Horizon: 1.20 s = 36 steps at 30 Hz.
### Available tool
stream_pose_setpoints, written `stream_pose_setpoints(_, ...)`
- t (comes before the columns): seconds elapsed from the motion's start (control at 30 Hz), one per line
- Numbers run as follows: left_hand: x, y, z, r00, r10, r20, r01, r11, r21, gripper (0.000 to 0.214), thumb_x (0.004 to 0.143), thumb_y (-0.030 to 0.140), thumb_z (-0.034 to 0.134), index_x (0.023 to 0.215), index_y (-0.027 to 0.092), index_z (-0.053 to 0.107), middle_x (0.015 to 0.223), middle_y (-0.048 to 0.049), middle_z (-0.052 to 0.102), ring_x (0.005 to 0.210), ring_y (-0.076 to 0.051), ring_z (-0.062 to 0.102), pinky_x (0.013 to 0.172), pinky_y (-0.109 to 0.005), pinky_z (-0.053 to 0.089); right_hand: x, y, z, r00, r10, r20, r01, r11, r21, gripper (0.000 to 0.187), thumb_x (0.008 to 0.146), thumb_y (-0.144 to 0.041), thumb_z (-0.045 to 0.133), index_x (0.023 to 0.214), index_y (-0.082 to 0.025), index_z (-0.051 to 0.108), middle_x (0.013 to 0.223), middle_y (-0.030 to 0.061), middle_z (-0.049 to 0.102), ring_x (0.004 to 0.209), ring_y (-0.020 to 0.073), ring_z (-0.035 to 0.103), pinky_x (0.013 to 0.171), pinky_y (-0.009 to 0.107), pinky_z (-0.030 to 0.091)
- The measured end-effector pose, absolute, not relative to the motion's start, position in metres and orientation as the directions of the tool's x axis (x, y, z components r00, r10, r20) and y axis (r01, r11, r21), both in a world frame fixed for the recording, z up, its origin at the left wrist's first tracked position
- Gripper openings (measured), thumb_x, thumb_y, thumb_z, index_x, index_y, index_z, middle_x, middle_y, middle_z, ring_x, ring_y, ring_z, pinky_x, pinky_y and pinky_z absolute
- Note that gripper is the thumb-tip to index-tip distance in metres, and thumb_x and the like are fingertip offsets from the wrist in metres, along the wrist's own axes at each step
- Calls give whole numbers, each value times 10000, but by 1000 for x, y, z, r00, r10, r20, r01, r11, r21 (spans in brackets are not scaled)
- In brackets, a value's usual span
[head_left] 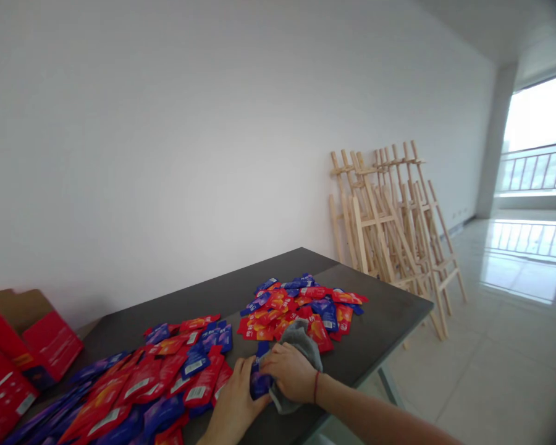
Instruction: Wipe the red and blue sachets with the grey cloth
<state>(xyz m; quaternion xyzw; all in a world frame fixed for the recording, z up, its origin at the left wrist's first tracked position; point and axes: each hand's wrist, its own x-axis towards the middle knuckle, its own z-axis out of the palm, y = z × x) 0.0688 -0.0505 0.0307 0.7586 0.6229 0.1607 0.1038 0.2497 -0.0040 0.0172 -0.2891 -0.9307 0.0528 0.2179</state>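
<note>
At the front of the table, my left hand (pixel 235 398) is closed on the edge of a blue pouch (pixel 258 384), its fingers and thumb along the pouch's left side. My right hand (pixel 288 369), with a thin red band at the wrist, grips a grey cloth (pixel 306 341) and presses it against the same pouch. Part of the pouch is hidden under the fingers and cloth. Behind the cloth lies a loose pile of red and blue pouches (pixel 278 303). A larger heap of similar pouches (pixel 141 377) spreads to the left of my left hand.
Red cardboard boxes (pixel 50 346) stand at the far left, one with its brown flaps open. The dark table (pixel 375 309) ends in a corner at the right. Several wooden easels (pixel 375 216) lean on the wall behind it. A shiny tiled floor (pixel 505 334) stretches toward a window.
</note>
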Motion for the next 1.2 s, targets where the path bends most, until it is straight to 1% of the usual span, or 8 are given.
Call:
stream_pose_setpoints(0.1,70,-47,23,183,975,127,904,-218,368,699,684,302,647,1331,187,410,1322,-119,495,1164,-255,571,948,-344,462,258,-7,17,-855,414,312,384,910,-156,397,763,-152,536,1136,-228,647,1217,-13,663,1080,229,514,862,375,370)
stream_pose_setpoints(0.17,68,-48,20,188,971,148,901,-230,368,653,694,293,645,1305,200,435,1297,-110,513,1142,-257,585,933,-349,468,262,-10,14,-870,383,310,359,924,-134,396,774,-172,532,1151,-230,637,1237,-31,655,1077,223,514,843,373,372)
stream_pose_setpoints(0.37,52,-54,24,236,960,154,865,-279,417,195,778,265,611,969,234,586,979,-36,656,946,-219,638,861,-324,479,257,-9,7,-818,466,337,455,883,-118,373,825,-195,496,1173,-225,629,1243,0,652,1041,228,528,844,384,377)
stream_pose_setpoints(0.53,46,-56,28,335,932,136,832,-360,422,84,775,153,606,820,223,609,909,-27,670,864,-192,638,787,-284,482,246,-2,12,-764,549,338,553,828,-96,358,808,-212,543,1155,-204,628,1168,49,670,993,247,542,840,387,394)
stream_pose_setpoints(0.8,53,-60,27,434,872,228,841,-483,245,242,823,71,522,895,245,673,1027,-27,692,985,-217,636,876,-353,479,211,30,38,-720,657,222,674,739,-2,224,810,-189,562,1006,-141,658,1043,99,690,992,273,560,819,390,421)
stream_pose_setpoints(1.0,49,-59,19,352,894,279,861,-425,278,172,826,99,510,828,222,631,944,-29,698,892,-193,663,811,-315,515,217,26,35,-834,516,193,537,841,71,313,774,-248,626,1063,-129,638,1061,116,678,994,287,549,809,397,414)
stream_pose_setpoints(1.07,46,-55,14,281,906,318,879,-376,294,152,851,195,532,960,218,635,1062,-64,697,993,-228,655,890,-368,512,231,16,30,-872,459,173,475,878,66,400,741,-254,650,1124,-144,618,1117,108,665,972,275,548,803,392,408)
stream_pose_setpoints(1.2,43,-47,4,203,944,260,903,-283,324,563,794,357,625,1306,160,497,1355,-140,580,1259,-307,529,1090,-509,373,254,-1,21,-879,427,214,446,894,46,481,765,-251,627,1233,-159,563,1251,78,618,992,258,529,826,399,397)
